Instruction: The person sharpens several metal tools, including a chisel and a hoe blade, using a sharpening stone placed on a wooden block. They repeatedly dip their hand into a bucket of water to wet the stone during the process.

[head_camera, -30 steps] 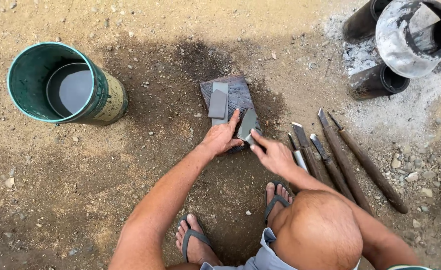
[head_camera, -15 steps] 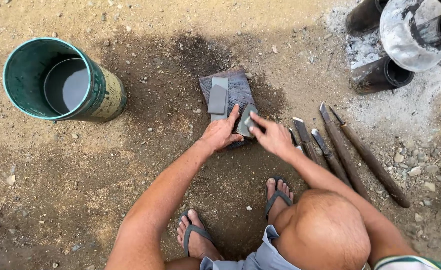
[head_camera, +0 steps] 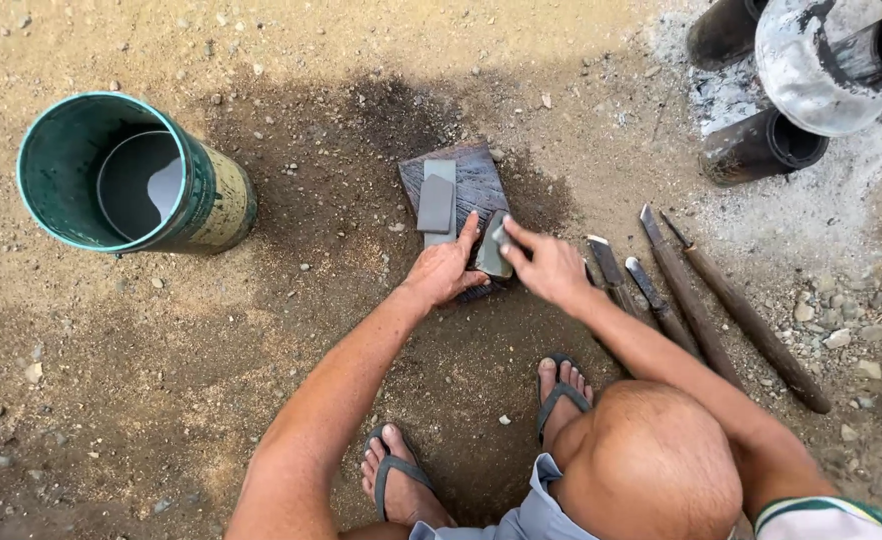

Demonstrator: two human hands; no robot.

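Note:
A dark, wet wooden board (head_camera: 466, 175) lies on the dirt with a long grey sharpening stone (head_camera: 436, 200) on its left half. At the board's near right corner a small flat grey piece (head_camera: 493, 250) is held between both hands. My left hand (head_camera: 446, 270) rests on the board and grips the piece's left side, index finger stretched forward. My right hand (head_camera: 551, 268) pinches its right edge with thumb and fingers. What lies under the piece is hidden.
A green bucket (head_camera: 201, 190) with water stands at the left. Several wooden-handled chisels (head_camera: 681, 300) lie on the ground to the right. A metal pot (head_camera: 811, 70) and dark cylinders (head_camera: 761, 145) stand on ash at the upper right. My sandalled feet (head_camera: 391, 475) are below.
Both hands stay at the board's corner on the grey piece. My right hand has shifted slightly up and left along it, and the view has drifted a little.

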